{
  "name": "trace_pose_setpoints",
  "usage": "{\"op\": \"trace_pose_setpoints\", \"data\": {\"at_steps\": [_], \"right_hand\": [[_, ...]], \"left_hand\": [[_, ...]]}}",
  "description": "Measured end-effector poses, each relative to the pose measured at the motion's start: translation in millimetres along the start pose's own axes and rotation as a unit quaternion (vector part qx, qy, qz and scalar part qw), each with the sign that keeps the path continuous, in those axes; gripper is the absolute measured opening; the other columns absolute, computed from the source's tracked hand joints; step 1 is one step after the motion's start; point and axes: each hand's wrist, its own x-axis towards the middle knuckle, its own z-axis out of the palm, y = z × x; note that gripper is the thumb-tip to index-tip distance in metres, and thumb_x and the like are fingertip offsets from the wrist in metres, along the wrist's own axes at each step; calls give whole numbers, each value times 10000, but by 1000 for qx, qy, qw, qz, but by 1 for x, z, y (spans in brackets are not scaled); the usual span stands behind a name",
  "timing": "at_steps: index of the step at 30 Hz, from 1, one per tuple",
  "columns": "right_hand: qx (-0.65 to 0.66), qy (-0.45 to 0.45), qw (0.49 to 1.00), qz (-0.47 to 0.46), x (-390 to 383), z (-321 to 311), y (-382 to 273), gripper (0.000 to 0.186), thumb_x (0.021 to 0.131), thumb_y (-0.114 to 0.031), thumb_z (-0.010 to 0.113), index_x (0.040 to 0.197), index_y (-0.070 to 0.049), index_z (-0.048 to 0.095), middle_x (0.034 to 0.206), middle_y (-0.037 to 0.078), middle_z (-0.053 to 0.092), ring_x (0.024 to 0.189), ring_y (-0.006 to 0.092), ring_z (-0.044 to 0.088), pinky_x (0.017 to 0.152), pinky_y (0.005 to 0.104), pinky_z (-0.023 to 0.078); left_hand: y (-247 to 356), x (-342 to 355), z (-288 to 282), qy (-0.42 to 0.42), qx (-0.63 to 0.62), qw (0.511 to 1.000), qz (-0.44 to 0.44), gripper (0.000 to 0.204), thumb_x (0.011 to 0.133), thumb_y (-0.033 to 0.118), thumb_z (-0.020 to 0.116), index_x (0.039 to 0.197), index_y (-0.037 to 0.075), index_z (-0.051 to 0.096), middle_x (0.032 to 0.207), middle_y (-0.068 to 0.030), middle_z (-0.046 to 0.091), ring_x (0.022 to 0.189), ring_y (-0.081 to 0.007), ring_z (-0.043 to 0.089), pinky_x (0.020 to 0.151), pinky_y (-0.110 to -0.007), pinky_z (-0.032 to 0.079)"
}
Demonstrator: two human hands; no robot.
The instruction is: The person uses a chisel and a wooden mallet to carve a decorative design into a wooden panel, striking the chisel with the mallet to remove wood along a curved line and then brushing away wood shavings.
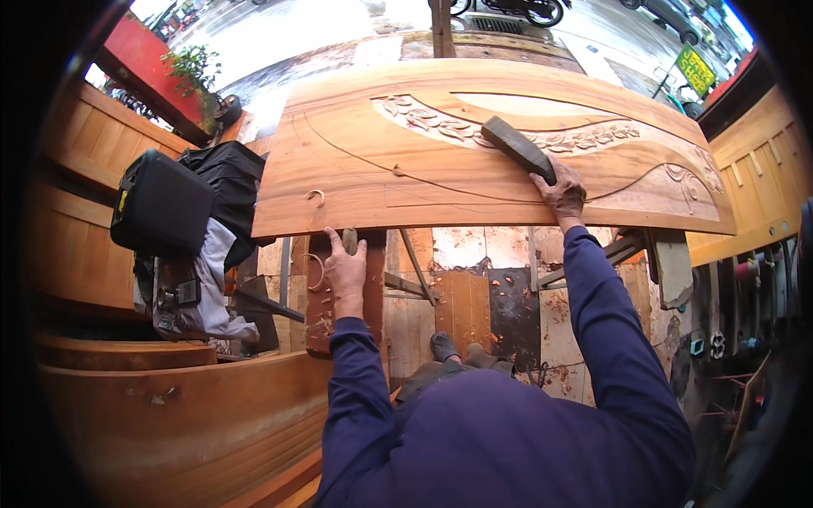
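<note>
A wide wooden panel [339, 169] lies flat before me, with carved leaves [449, 127] and scrollwork on its far and right parts. My right hand [566, 190] grips one end of a long dark wooden block [518, 149], which slants across the panel over the leaf carving. At the panel's near left edge is my left hand [345, 275], its thumb and fingers around a short brown wooden piece [350, 240] whose lower part is hidden. Curled shavings [315, 198] lie on the panel near that hand.
Beneath my left hand is a reddish-brown board [320, 326] with shavings. A black case [161, 203] and pale cloth [216, 292] sit to the left. Trestle legs [415, 267] support the panel. Shavings litter the tiled floor [461, 309]; wooden doors [758, 169] stand at the right.
</note>
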Motion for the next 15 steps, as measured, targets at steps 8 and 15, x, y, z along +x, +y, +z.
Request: {"op": "trace_pose_setpoints", "data": {"at_steps": [8, 15], "right_hand": [[2, -1, 1000, 4, 0, -5, 2, 657, 828, -544, 815, 1338, -145, 706, 1163, 127, 766, 1112, 310, 716, 977, 433, 564], [37, 3, 999, 2, 3, -1, 1, 670, 802, -527, 837, 1335, -146, 698, 1179, 158, 757, 1108, 338, 717, 970, 436, 569]], "left_hand": [[11, -3, -5, -4, 4, 1000, 6, 941, 927, 468, 746, 1667, 128, 275, 983, -367, 721, 993, -523, 714, 875, -550, 568], [-5, 3, 1, 11, 12, 1000, 7, 900, 942, 533, 706, 1669, 199, 296, 1045, -376, 714, 1026, -533, 705, 877, -563, 560]]}}
